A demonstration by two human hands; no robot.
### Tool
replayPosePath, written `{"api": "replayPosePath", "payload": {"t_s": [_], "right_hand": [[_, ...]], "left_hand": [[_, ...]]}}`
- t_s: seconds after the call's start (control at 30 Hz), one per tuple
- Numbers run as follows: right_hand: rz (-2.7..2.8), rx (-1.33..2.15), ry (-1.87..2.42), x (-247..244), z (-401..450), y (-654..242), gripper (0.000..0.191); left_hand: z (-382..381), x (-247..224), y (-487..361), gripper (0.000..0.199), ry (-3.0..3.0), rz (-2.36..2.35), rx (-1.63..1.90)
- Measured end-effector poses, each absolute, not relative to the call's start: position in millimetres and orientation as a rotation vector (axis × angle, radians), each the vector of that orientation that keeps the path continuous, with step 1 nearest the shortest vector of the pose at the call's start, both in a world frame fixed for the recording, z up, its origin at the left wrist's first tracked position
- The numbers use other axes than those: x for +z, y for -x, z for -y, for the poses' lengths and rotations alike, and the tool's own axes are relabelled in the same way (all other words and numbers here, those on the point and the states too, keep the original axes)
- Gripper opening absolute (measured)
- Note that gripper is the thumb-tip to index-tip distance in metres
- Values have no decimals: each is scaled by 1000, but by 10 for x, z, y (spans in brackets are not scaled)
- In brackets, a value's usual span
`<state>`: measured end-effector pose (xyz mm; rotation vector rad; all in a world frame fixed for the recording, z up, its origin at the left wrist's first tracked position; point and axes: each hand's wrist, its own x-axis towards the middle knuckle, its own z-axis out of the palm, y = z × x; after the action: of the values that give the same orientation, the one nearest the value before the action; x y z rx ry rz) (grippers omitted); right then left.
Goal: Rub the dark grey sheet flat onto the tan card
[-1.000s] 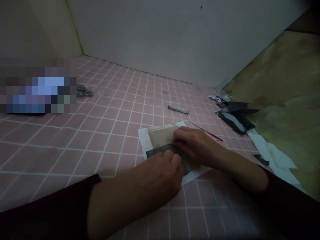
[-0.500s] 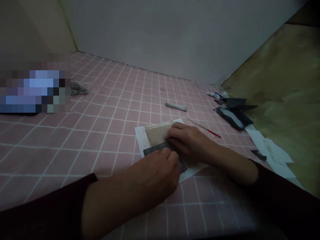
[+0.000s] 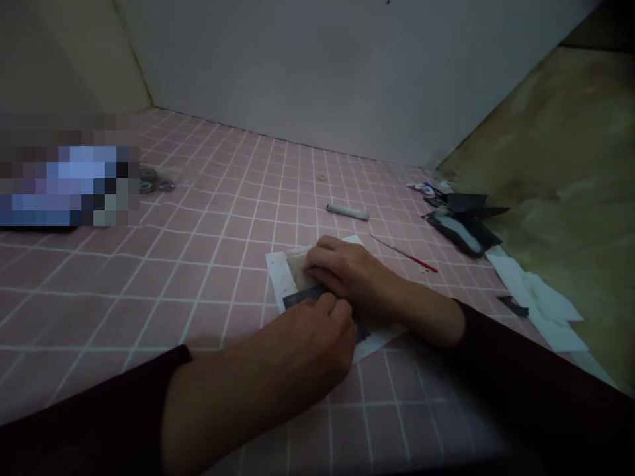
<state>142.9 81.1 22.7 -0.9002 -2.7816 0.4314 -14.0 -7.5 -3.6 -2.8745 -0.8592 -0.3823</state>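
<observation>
A white sheet of paper (image 3: 274, 274) lies on the pink checked cloth, with a beige flat piece (image 3: 296, 270) and a dark flat piece (image 3: 296, 297) on top of it. My left hand (image 3: 315, 340) is closed at the near side of the dark piece, its fingertips turned under and hidden. Over the beige piece, my right hand (image 3: 353, 271) has its fingers curled together and pointing left. Whatever the fingers of either hand pinch cannot be seen. To the right of my right hand lies a thin tool with a red handle (image 3: 421, 264).
A grey tube-like stick (image 3: 347, 212) and a small ring (image 3: 322, 177) lie farther back. Dark scraps (image 3: 466, 228) and white paper strips (image 3: 550, 301) line the right side. Several tape rolls (image 3: 149, 178) sit at the left, beside a blurred-out patch. A pale wall (image 3: 347, 79) closes off the back.
My right hand has moved left across the beige piece and now covers more of it. My left hand has stayed almost in place.
</observation>
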Motion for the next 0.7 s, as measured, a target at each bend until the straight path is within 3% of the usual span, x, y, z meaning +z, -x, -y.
{"api": "replayPosePath", "payload": {"t_s": [0.4, 0.7], "right_hand": [[2760, 509, 859, 207, -839, -1420, 10], [2829, 461, 870, 265, -847, -1558, 16]], "left_hand": [[63, -20, 155, 13, 2886, 860, -370], [54, 18, 137, 13, 2893, 815, -391]]}}
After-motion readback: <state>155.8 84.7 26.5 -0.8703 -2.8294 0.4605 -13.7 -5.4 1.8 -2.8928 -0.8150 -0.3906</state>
